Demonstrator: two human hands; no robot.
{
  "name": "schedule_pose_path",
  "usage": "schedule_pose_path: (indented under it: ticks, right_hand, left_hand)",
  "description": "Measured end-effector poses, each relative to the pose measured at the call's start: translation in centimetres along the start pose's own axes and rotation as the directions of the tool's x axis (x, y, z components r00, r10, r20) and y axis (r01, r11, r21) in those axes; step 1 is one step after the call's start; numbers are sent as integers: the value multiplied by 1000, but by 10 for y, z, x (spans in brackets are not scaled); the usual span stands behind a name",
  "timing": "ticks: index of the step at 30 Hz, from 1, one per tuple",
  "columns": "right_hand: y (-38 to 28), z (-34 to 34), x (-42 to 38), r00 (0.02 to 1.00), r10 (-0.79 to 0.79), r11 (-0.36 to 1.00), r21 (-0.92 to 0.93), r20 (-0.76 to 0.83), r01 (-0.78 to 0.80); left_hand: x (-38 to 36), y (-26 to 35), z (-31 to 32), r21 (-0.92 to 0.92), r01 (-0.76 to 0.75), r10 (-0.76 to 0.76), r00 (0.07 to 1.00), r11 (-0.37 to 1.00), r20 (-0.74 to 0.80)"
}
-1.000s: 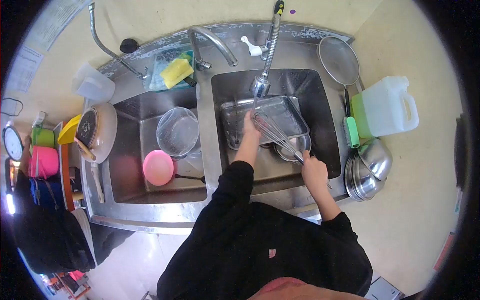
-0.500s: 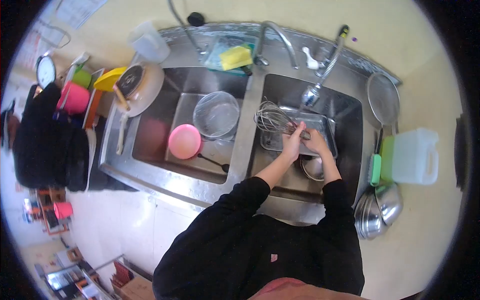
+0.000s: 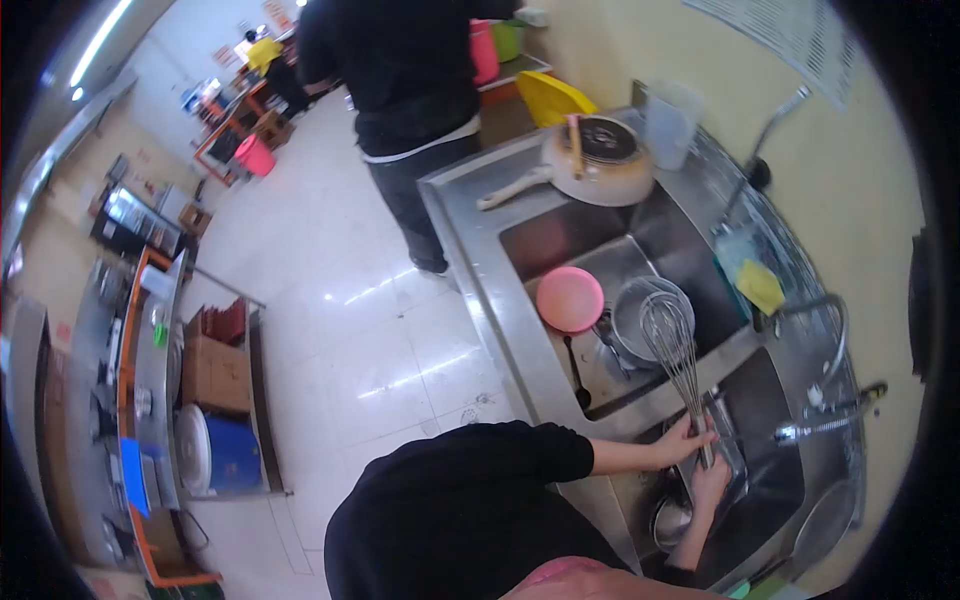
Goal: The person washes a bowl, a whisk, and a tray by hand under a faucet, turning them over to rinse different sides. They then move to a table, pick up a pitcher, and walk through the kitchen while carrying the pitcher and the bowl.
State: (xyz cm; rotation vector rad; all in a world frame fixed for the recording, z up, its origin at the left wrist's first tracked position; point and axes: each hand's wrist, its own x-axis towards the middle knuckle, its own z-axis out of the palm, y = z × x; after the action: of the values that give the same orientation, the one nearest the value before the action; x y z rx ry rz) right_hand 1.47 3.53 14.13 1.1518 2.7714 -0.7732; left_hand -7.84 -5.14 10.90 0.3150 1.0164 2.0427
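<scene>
A wire whisk [image 3: 672,335] extends up over the divider between two sink basins, its wire loops in front of a clear round bowl [image 3: 630,318]. Around its handle, near the wires, my left hand [image 3: 682,443] is closed. My right hand [image 3: 710,482] is closed at the lower end of the same handle. Below the hands, in the near basin, are a metal tray [image 3: 733,455], partly hidden, and a round metal bowl [image 3: 670,522]. The far basin also holds a pink bowl [image 3: 570,300] and a black spoon [image 3: 577,372].
A pan [image 3: 600,180] lies upside down on the far counter beside a clear jug [image 3: 672,122]. Along the wall are a yellow sponge [image 3: 760,287], a spray faucet [image 3: 800,432] and a strainer [image 3: 823,525]. A person [image 3: 395,80] in black stands beyond the sink.
My view has swung left, showing more floor and shelving. Both hands stay on the whisk, whose wires now point away from me; its wire end overlaps the far basin in view.
</scene>
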Motion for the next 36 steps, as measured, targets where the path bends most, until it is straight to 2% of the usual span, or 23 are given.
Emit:
schedule_pose_path:
  ticks: [2, 5, 6, 8, 9, 10, 11, 12, 13, 14, 15, 17, 18, 19, 22, 23, 25, 27, 28, 31, 32, 35, 36]
  right_hand:
    - [-34, -13, -25, 982, -103, 956, 288, 156, 54]
    - [-68, 1, -50, 951, -307, 644, 745, 43, 175]
    - [-85, 5, -57, 959, -215, 734, 678, 187, 33]
    - [-139, 5, -73, 908, 11, 852, 470, 420, -228]
    - [-151, 15, -78, 954, -59, 916, 395, 293, -65]
    - [-157, 29, -81, 974, -155, 950, 296, 166, 100]
    - [-169, 40, -87, 963, -265, 951, 176, 50, 253]
    - [-181, 47, -96, 966, -256, 951, 190, 35, 245]
    - [-190, 56, -105, 969, -243, 966, 104, 37, 238]
    - [-195, 66, -113, 973, -228, 974, 21, 32, 227]
    - [-203, 75, -119, 977, -211, 975, -61, 23, 212]
    - [-228, 71, -131, 998, -49, 986, -159, 47, 56]
    - [-235, 67, -133, 1000, 6, 981, -193, 13, -4]
    - [-237, 66, -128, 998, 61, 972, -224, -24, -65]
    - [-177, 82, -82, 986, -39, 927, -374, -161, -24]
    - [-222, 62, -119, 983, 170, 948, -261, -64, -181]
    - [-336, 40, -177, 988, 115, 912, -383, -101, -145]
    - [-376, 39, -193, 973, -5, 911, -403, -229, -90]
    - [-394, 40, -200, 956, -62, 907, -416, -287, -66]
    - [-472, 39, -225, 961, -130, 948, -316, -245, 47]
    - [-505, 32, -229, 986, -165, 954, -252, 6, 161]
    - [-491, 96, -155, 911, -388, 921, 79, 138, 381]
    - [-508, 123, -143, 853, -502, 864, 41, 143, 502]
  left_hand:
    - [-12, 3, -14, -70, 50, -50, 999, 996, 10]
    - [-31, 25, -44, -9, 110, -110, 991, 994, -82]
    - [-39, 36, -56, -39, 181, -184, 981, 983, -65]
    - [-52, 52, -81, 35, 201, -198, 977, 979, -84]
    - [-58, 63, -95, 71, 206, -199, 976, 976, -93]
    - [-63, 78, -114, 59, 285, -287, 958, 957, 18]
    - [-75, 103, -129, 228, 300, -305, 952, 926, -17]
    - [-93, 128, -144, 380, 323, -325, 944, 867, -62]
    - [-111, 149, -161, 524, 348, -341, 933, 777, -113]
    - [-124, 150, -190, 549, 208, -241, 971, 810, -12]
    - [-146, 167, -213, 551, 219, -256, 967, 805, -9]
    - [-190, 199, -255, 562, 234, -286, 958, 793, 5]
    - [-189, 171, -289, 591, 120, -151, 988, 798, 4]
    - [-203, 181, -307, 521, 151, -147, 988, 840, -48]
    - [-255, 203, -353, 300, 233, -189, 968, 925, -168]
    - [-264, 200, -373, 236, 250, -210, 960, 939, -184]
    - [-278, 207, -412, 202, 245, -186, 945, 948, -270]
    - [-296, 226, -444, 252, 213, -95, 906, 944, -412]
    - [-301, 233, -463, 185, 200, -91, 876, 962, -473]
    - [-317, 255, -525, 26, 128, -84, 777, 991, -624]
    - [-324, 267, -545, 3, 88, -65, 752, 996, -656]
    - [-352, 311, -608, -51, -21, -28, 606, 999, -795]
    - [-367, 326, -633, -69, -63, -22, 560, 996, -828]
